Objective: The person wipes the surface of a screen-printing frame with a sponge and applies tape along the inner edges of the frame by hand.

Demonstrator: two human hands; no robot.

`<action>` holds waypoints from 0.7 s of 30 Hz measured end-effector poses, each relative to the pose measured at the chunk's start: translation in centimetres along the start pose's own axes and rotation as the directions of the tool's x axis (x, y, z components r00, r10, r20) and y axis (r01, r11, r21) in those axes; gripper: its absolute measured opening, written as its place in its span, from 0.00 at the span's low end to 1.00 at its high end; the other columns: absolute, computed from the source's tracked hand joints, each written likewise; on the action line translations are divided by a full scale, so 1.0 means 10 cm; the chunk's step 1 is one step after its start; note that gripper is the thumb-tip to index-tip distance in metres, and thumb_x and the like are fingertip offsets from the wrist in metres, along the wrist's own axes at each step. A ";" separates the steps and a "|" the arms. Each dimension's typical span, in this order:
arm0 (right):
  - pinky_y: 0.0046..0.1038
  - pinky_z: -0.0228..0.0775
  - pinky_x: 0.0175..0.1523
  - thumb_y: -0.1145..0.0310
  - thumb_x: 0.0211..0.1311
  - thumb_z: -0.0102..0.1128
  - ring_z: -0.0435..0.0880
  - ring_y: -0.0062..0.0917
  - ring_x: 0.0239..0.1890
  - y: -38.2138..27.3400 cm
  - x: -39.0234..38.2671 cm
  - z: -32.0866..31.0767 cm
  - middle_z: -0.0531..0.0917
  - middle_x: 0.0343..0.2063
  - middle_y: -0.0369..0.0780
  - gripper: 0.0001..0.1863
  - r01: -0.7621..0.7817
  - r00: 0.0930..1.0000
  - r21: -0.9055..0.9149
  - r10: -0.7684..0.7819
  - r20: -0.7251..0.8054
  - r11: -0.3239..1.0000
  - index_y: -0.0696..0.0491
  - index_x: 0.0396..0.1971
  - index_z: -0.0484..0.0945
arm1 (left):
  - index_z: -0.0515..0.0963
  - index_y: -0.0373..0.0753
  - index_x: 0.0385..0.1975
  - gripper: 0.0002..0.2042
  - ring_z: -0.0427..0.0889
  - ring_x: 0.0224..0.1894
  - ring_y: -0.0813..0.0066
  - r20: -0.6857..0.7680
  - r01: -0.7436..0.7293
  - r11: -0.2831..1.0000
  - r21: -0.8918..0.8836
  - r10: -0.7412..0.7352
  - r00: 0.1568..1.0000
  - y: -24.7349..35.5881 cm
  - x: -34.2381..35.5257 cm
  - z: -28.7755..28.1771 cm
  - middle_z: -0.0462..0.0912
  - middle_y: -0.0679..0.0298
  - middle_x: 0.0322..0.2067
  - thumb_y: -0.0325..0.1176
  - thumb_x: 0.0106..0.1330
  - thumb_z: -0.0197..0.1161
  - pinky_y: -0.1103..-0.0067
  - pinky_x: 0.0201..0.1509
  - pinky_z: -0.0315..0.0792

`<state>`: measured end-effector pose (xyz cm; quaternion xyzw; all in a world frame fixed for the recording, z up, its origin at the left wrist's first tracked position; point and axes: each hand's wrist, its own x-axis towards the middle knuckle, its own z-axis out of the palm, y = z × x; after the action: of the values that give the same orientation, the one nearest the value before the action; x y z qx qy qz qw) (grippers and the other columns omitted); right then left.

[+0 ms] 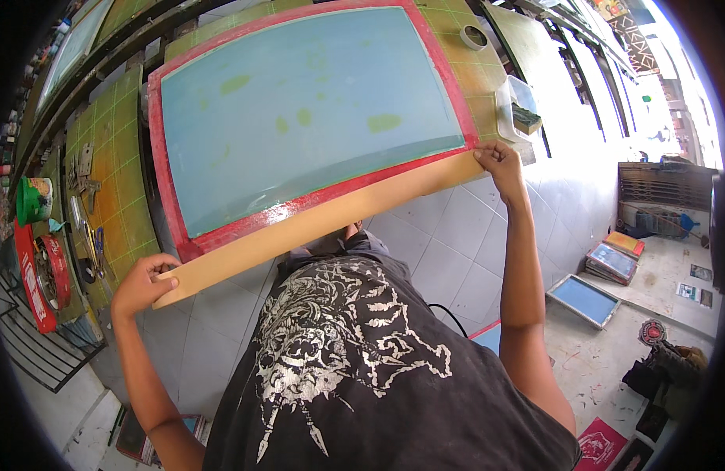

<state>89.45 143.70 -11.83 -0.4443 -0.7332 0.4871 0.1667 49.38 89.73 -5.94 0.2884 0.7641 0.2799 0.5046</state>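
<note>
A long strip of tan tape (323, 224) stretches along the near edge of a framed screen with pale blue mesh (307, 110) and a red border. My left hand (149, 284) grips the strip's left end between thumb and fingers, a little below the screen's lower left corner. My right hand (497, 165) pinches the strip's right end at the screen's lower right corner. A roll of tape (473, 37) and a clear plastic tub (510, 110) sit to the screen's right.
Scissors (98, 247), metal pieces (86, 169), a green tub (34, 200) and a red reel (56, 271) lie at the left. Tiled floor (425, 216) shows below the table. At the right are stacked frames (610, 263) and a blue screen (581, 301).
</note>
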 end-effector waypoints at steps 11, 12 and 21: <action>0.19 0.68 0.35 0.72 0.57 0.63 0.78 0.16 0.29 0.01 0.34 0.17 0.83 0.28 0.36 0.12 -0.030 0.998 -0.024 0.031 0.058 0.999 0.62 0.39 0.80 | 0.81 0.32 0.34 0.16 0.81 0.33 0.58 -0.269 0.206 0.881 0.425 -0.095 0.958 0.28 0.31 -0.02 0.82 0.50 0.29 0.39 0.53 0.67 0.71 0.41 0.73; 0.19 0.68 0.34 0.72 0.56 0.64 0.78 0.15 0.28 0.08 0.37 0.17 0.82 0.27 0.36 0.12 -0.023 0.998 -0.037 0.025 0.059 0.999 0.62 0.39 0.80 | 0.81 0.33 0.34 0.15 0.81 0.33 0.57 -0.259 0.197 0.880 0.432 -0.088 0.962 0.28 0.35 -0.03 0.82 0.50 0.29 0.39 0.53 0.67 0.70 0.41 0.73; 0.19 0.68 0.31 0.71 0.55 0.65 0.77 0.14 0.25 0.22 0.43 0.17 0.81 0.23 0.34 0.12 -0.025 0.999 -0.097 0.028 0.030 0.995 0.63 0.36 0.81 | 0.82 0.32 0.31 0.14 0.81 0.35 0.57 -0.240 0.247 0.859 0.448 -0.151 0.959 0.34 0.55 -0.04 0.82 0.50 0.30 0.38 0.53 0.66 0.69 0.43 0.73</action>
<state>87.00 146.51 -15.39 -0.4537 -0.7525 0.4602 0.1272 47.80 95.97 -6.72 0.2931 0.8808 0.0580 0.3674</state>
